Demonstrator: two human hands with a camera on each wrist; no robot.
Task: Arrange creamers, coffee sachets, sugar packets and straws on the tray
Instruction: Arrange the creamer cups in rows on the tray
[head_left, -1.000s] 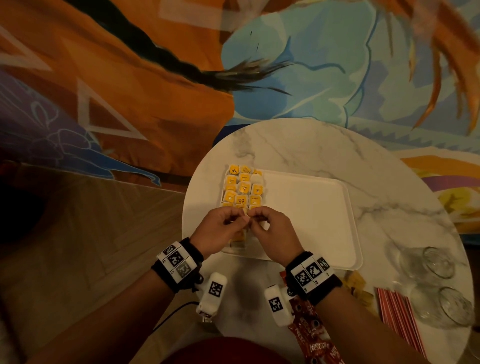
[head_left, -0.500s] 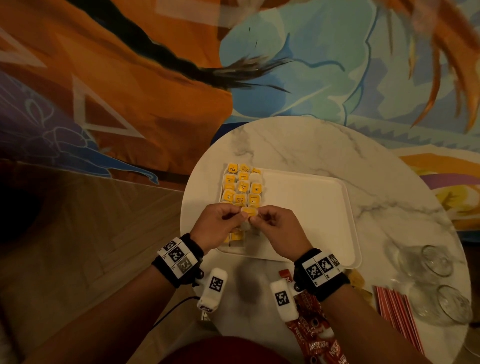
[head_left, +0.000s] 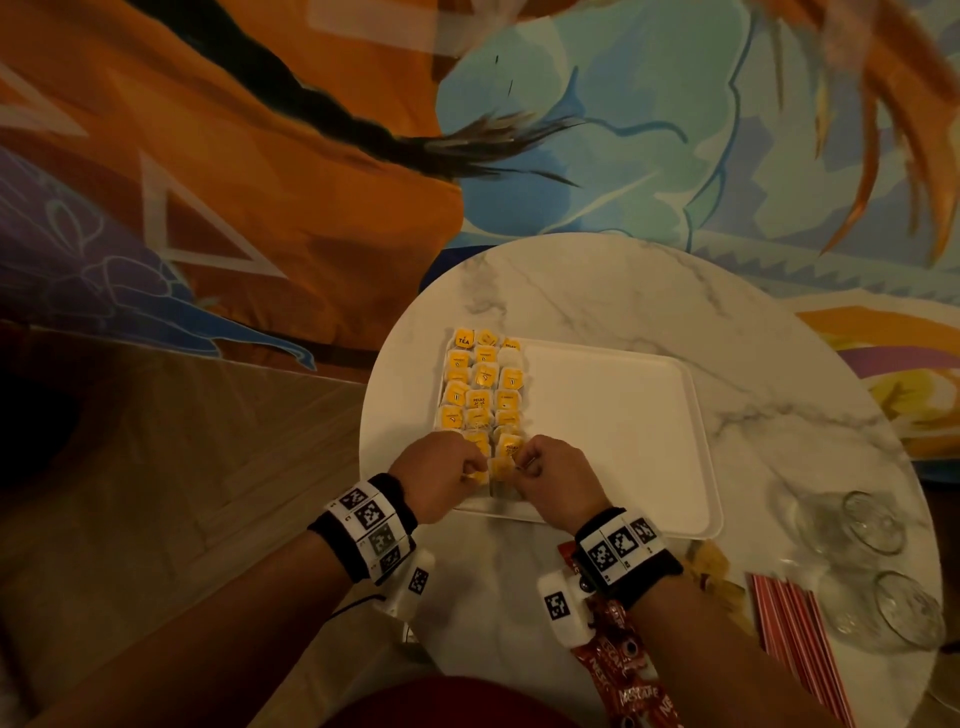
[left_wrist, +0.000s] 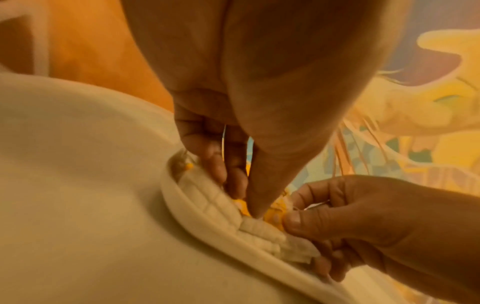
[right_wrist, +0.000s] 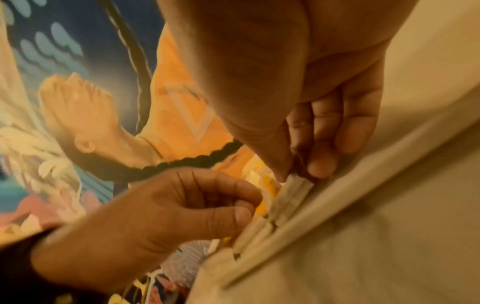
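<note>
A white tray (head_left: 613, 431) lies on the round marble table. Yellow packets (head_left: 483, 384) fill its left part in three neat rows. Both hands are at the near end of those rows. My left hand (head_left: 475, 470) pinches a yellow packet (head_left: 480, 475) between thumb and fingers, seen close in the left wrist view (left_wrist: 246, 199). My right hand (head_left: 522, 467) pinches the neighbouring yellow packet (head_left: 503, 467) by its edge, its fingers (right_wrist: 319, 166) curled on the packet's white side (right_wrist: 293, 191). Red coffee sachets (head_left: 623, 686) lie under my right forearm. Red straws (head_left: 795, 639) lie at the near right.
Two clear glasses (head_left: 872, 519) (head_left: 904, 603) lie on their sides at the table's right edge. A few loose yellow packets (head_left: 719, 571) sit between the tray and the straws. A painted wall stands behind the table. The tray's right part (head_left: 623, 467) is bare.
Both hands have shifted a little toward the tray's near edge, still pinching packets. More of the yellow rows shows beyond the fingers.
</note>
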